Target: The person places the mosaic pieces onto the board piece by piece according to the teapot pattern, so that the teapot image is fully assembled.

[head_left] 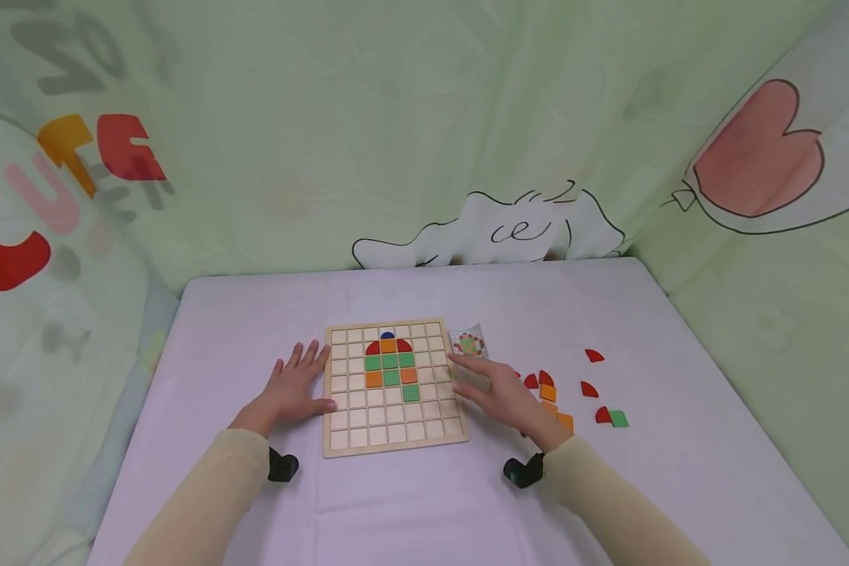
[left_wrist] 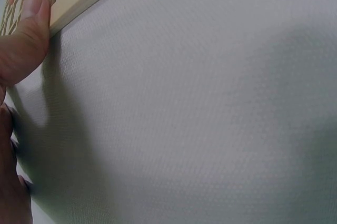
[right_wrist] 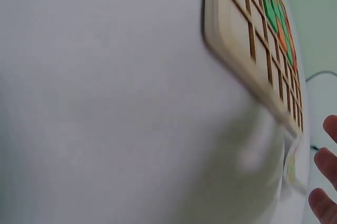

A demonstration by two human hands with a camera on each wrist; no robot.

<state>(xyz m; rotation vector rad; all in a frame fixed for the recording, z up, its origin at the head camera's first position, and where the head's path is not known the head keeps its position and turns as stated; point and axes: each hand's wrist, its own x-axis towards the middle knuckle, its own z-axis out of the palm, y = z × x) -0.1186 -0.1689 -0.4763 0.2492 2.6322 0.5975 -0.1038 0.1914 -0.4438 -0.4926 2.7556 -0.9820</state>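
A wooden grid board lies on the table with a pattern of colored tiles in it: a blue piece at the top, red quarter-circles beneath, then green squares and orange squares. My left hand lies spread at the board's left side. Its thumb rests over the wooden rim in the left wrist view. By the right edge is my right hand, fingers extended and holding nothing visible. The right wrist view shows only its fingertips, apart from the board.
A small printed card lies against the board's upper right side. Loose orange squares and red quarter-circles are scattered right of my right hand, with a green square. Fabric walls stand behind and beside the table.
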